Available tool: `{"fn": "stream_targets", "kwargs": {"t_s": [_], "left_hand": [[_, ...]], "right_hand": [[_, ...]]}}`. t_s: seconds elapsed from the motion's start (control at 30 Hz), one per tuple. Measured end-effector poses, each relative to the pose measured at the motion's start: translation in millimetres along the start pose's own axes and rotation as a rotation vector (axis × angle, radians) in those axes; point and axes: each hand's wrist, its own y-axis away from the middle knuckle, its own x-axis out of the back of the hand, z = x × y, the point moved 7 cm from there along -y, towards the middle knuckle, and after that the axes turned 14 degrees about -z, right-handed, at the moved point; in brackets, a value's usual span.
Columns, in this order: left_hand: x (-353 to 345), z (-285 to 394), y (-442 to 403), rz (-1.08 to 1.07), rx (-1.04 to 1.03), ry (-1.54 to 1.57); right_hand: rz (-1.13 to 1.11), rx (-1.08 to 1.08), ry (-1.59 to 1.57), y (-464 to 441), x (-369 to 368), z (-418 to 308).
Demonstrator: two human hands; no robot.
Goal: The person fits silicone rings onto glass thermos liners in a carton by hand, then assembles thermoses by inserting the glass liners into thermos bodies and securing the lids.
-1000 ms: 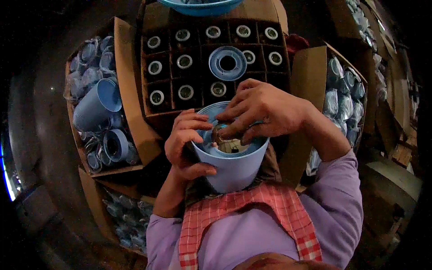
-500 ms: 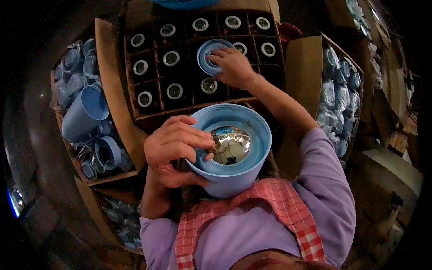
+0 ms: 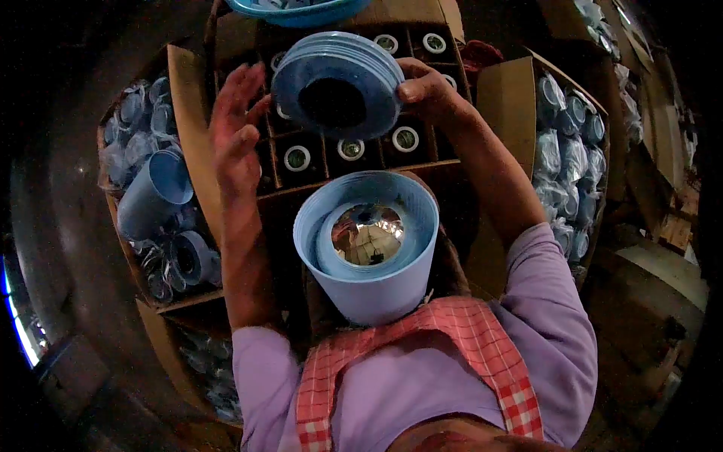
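Note:
In the head view, my right hand point(image 3: 428, 89) grips the right edge of a blue threaded plastic ring point(image 3: 339, 62), which is tilted above the divided box so that its dark central hole faces me. My left hand point(image 3: 238, 124) is raised just left of the ring, fingers apart, with nothing in it. Below, close to my apron, a light-blue plastic container point(image 3: 369, 295) stands upright with its threaded mouth facing up. Inside it sits a shiny, mirror-like dome point(image 3: 367, 235) ringed by blue plastic.
A divided cardboard box point(image 3: 376, 172) holds several round white-rimmed pieces in its compartments. At the top is a blue basin point(image 3: 301, 13). Open cartons of blue parts in clear plastic stand left and right, with a loose blue cup point(image 3: 154, 197) on the left one.
My right hand has lifted the blue ring from over the box and tilted it. My left hand has let go of the container and moved up beside the ring.

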Motion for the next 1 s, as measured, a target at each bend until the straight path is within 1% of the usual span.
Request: {"fn": "stream_targets", "kwargs": {"t_s": [0.07, 0.1, 0.13, 0.17, 0.2, 0.23, 0.27, 0.33, 0.37, 0.4, 0.43, 0.47, 0.53, 0.57, 0.67, 0.7, 0.8, 0.83, 0.9, 0.97, 1.0], "left_hand": [[-15, -1, -14, -0.23, 0.036, 0.185], [-19, 9, -10, -0.078, 0.044, 0.145], [-24, 18, -6, 0.073, 0.058, 0.104], [-24, 23, -9, 0.13, 0.091, 0.1], [-8, 11, -4, 0.195, 0.14, 0.197], [8, -2, 2, 0.267, 0.183, 0.296], [18, -4, 11, 0.325, 0.217, 0.292], [32, -7, 27, 0.438, 0.278, 0.29], [39, -10, 28, 0.33, 0.176, 0.284], [37, -10, 32, 0.334, 0.145, 0.322], [35, -8, 38, 0.338, 0.112, 0.359], [31, -4, 41, 0.341, 0.078, 0.396], [25, -1, 45, 0.423, 0.072, 0.463], [21, 2, 45, 0.462, 0.06, 0.492], [10, 9, 32, 0.591, 0.165, 0.369], [-5, 23, 27, 0.652, 0.23, 0.428], [-26, 38, 10, 0.419, 0.255, 0.556], [-35, 49, 6, 0.427, 0.243, 0.545], [-37, 49, -1, 0.427, 0.258, 0.593], [-37, 48, -3, 0.403, 0.248, 0.649], [-37, 52, -3, 0.363, 0.217, 0.579]], "right_hand": [[-0.142, 0.055, -0.16, -9, 9, 23], [-0.262, 0.046, -0.235, -11, -2, 23], [-0.274, 0.105, -0.22, -11, -6, 23], [-0.021, 0.025, -0.112, -10, -17, 7], [0.23, -0.055, -0.007, -2, -33, -18], [0.201, 0.086, 0.162, 2, -45, -44], [0.175, 0.225, 0.329, 11, -57, -64], [-0.218, 0.322, 0.323, 31, -103, -75], [-0.341, 0.277, 0.559, 36, -125, -71], [-0.462, 0.228, 0.794, 41, -145, -63], [-0.437, 0.228, 0.832, 44, -149, -55], [-0.406, 0.2, 0.72, 47, -140, -47], [-0.355, 0.149, 0.498, 53, -119, -37], [-0.339, 0.157, 0.375, 51, -118, -40], [-0.183, 0.103, 0.476, 38, -121, -66], [-0.123, 0.178, 0.608, 29, -117, -75], [0.076, 0.329, 1.594, -1, -149, -111], [0.052, 0.312, 1.654, -13, -152, -110], [0.003, 0.271, 1.769, -29, -153, -103], [0.018, 0.222, 1.735, -35, -145, -102], [0.02, 0.195, 1.716, -37, -142, -100]]}}
